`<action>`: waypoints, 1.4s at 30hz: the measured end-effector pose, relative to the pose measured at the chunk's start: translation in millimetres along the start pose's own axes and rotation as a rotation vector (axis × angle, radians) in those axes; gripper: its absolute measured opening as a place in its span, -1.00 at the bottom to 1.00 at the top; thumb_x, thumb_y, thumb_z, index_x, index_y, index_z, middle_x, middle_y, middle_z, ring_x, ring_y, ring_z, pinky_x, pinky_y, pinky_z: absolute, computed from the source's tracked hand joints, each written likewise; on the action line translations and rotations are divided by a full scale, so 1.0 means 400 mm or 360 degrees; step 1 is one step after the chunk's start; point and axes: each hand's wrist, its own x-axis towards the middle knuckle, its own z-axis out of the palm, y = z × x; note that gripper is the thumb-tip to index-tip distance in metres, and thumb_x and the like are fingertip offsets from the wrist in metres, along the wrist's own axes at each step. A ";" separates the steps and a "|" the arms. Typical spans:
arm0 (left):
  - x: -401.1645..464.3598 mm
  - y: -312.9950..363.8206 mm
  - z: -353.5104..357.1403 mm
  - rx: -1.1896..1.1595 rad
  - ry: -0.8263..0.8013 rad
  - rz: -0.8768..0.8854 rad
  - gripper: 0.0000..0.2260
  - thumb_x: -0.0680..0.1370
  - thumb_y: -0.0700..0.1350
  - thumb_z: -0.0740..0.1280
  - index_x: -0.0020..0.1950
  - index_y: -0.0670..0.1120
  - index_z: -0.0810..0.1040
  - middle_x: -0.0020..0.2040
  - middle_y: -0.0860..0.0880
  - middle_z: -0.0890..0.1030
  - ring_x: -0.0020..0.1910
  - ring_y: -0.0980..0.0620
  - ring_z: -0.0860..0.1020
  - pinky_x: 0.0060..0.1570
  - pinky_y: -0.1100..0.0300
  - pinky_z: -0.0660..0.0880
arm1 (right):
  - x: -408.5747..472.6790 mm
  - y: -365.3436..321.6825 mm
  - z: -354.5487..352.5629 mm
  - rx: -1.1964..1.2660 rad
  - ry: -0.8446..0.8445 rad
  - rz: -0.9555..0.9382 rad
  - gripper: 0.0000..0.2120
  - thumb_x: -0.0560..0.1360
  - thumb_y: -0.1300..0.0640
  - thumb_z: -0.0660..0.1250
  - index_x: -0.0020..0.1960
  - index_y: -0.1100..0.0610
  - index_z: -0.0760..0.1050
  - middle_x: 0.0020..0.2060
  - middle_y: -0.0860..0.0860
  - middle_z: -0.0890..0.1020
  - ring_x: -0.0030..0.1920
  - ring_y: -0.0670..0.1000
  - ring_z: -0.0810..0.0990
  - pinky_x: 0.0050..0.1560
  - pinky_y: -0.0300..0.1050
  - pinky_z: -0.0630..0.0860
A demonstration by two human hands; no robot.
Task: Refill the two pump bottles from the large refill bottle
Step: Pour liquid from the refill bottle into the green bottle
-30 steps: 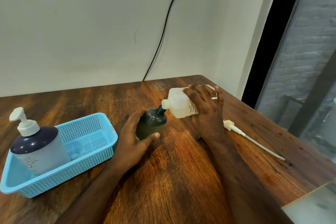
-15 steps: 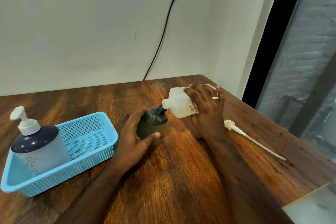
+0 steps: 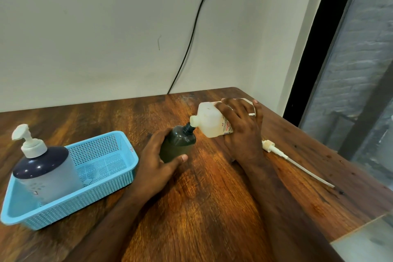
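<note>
Two hands (image 3: 242, 132), three bottles (image 3: 178, 144).

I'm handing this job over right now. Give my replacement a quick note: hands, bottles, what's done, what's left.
Left hand steadies the dark bottle, upright on the table, pump off.
Right hand tips the white refill bottle, spout at the dark bottle's neck.
Loose pump lies right of the right hand.
Second pump bottle, pump on, stands in the blue basket.
Left: finish this fill, refit pump, fill the second.

Your wooden table (image 3: 212, 208): blue basket (image 3: 119, 151) left of gripped dark bottle (image 3: 178, 144); loose pump (image 3: 276, 152) right of grip.
</note>
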 end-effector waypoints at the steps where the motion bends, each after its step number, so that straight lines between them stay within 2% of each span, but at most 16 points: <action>1: 0.000 0.000 0.000 0.0000 0.0000 -0.0002 -0.36 0.45 -0.04 0.56 0.39 0.31 0.32 0.27 0.26 0.45 0.25 0.39 0.43 0.08 0.41 0.40 | 0.000 0.000 0.000 -0.0003 -0.0003 0.0001 -0.49 0.44 -0.15 0.25 0.36 -0.04 0.45 0.33 0.04 0.55 0.39 0.15 0.44 0.52 0.30 0.05; 4: -0.001 0.003 -0.001 0.0004 -0.0009 -0.0006 -0.36 0.46 -0.03 0.55 0.39 0.33 0.31 0.25 0.34 0.42 0.24 0.43 0.41 0.06 0.41 0.40 | 0.000 0.001 0.000 -0.0023 -0.0022 0.0005 -0.47 0.43 -0.14 0.36 0.37 -0.05 0.45 0.34 0.04 0.54 0.40 0.14 0.43 0.52 0.31 0.05; 9: 0.000 0.006 -0.001 0.0007 -0.0001 -0.0012 -0.37 0.46 -0.05 0.56 0.40 0.29 0.33 0.26 0.26 0.47 0.24 0.37 0.44 0.04 0.43 0.41 | -0.003 -0.003 -0.003 -0.0009 -0.0021 0.0015 -0.42 0.38 -0.09 0.47 0.37 -0.04 0.46 0.36 0.06 0.54 0.40 0.16 0.43 0.54 0.24 -0.01; 12: -0.002 0.008 0.000 0.0013 0.0001 -0.0014 -0.37 0.46 -0.05 0.56 0.38 0.32 0.32 0.22 0.37 0.42 0.21 0.47 0.41 0.02 0.45 0.40 | -0.002 -0.006 -0.006 -0.0011 -0.0034 0.0028 -0.43 0.38 -0.07 0.45 0.37 -0.03 0.48 0.36 0.06 0.54 0.41 0.17 0.44 0.53 0.27 0.00; 20: -0.002 0.009 0.000 0.0015 -0.0002 -0.0035 -0.36 0.45 -0.03 0.56 0.35 0.38 0.29 0.22 0.36 0.42 0.23 0.42 0.42 0.04 0.42 0.41 | 0.000 -0.004 -0.006 -0.0020 -0.0051 0.0031 -0.40 0.38 -0.08 0.51 0.38 -0.04 0.47 0.38 0.05 0.53 0.42 0.16 0.41 0.52 0.32 0.02; 25: -0.001 0.009 0.000 0.0008 -0.0005 -0.0040 -0.37 0.45 -0.04 0.56 0.39 0.31 0.32 0.24 0.31 0.44 0.23 0.37 0.44 0.03 0.42 0.41 | 0.000 -0.007 -0.005 -0.0037 -0.0048 0.0042 -0.34 0.34 -0.06 0.61 0.38 -0.04 0.48 0.38 0.05 0.53 0.43 0.16 0.43 0.53 0.29 -0.01; 29: 0.000 0.009 0.001 0.0001 -0.0002 -0.0042 -0.36 0.45 -0.05 0.56 0.40 0.28 0.33 0.28 0.22 0.45 0.23 0.33 0.45 0.03 0.42 0.41 | 0.002 -0.009 -0.007 -0.0042 -0.0027 0.0036 -0.35 0.34 -0.04 0.62 0.37 -0.01 0.50 0.37 0.07 0.54 0.42 0.18 0.44 0.54 0.25 -0.03; 34: 0.000 0.013 0.000 -0.0008 -0.0013 -0.0056 -0.36 0.46 -0.04 0.55 0.39 0.31 0.31 0.24 0.32 0.42 0.20 0.45 0.41 0.02 0.46 0.39 | 0.001 -0.010 -0.007 -0.0026 -0.0019 0.0031 -0.37 0.35 -0.03 0.60 0.37 -0.01 0.49 0.37 0.07 0.54 0.42 0.18 0.43 0.53 0.29 0.00; 36: -0.001 0.015 -0.001 -0.0009 -0.0015 -0.0049 -0.37 0.46 -0.05 0.55 0.40 0.28 0.32 0.24 0.33 0.42 0.19 0.49 0.40 0.02 0.47 0.40 | 0.001 -0.008 -0.005 -0.0022 -0.0007 0.0024 -0.36 0.35 -0.04 0.61 0.37 -0.02 0.49 0.36 0.06 0.54 0.41 0.17 0.43 0.54 0.26 -0.01; 39: -0.001 0.016 -0.001 -0.0006 -0.0010 -0.0024 -0.36 0.46 -0.07 0.56 0.45 0.18 0.36 0.26 0.26 0.45 0.21 0.49 0.41 0.00 0.52 0.42 | 0.000 -0.005 -0.003 -0.0015 0.0007 0.0018 -0.37 0.35 -0.08 0.60 0.37 -0.04 0.48 0.36 0.04 0.54 0.40 0.16 0.44 0.55 0.20 -0.05; 42: -0.002 0.019 -0.002 -0.0004 -0.0005 -0.0009 -0.37 0.45 -0.08 0.56 0.45 0.16 0.38 0.25 0.24 0.46 0.20 0.48 0.42 0.00 0.55 0.42 | 0.000 -0.004 -0.004 -0.0003 -0.0002 0.0015 -0.42 0.39 -0.11 0.50 0.37 -0.05 0.46 0.36 0.04 0.54 0.40 0.16 0.45 0.56 0.19 -0.07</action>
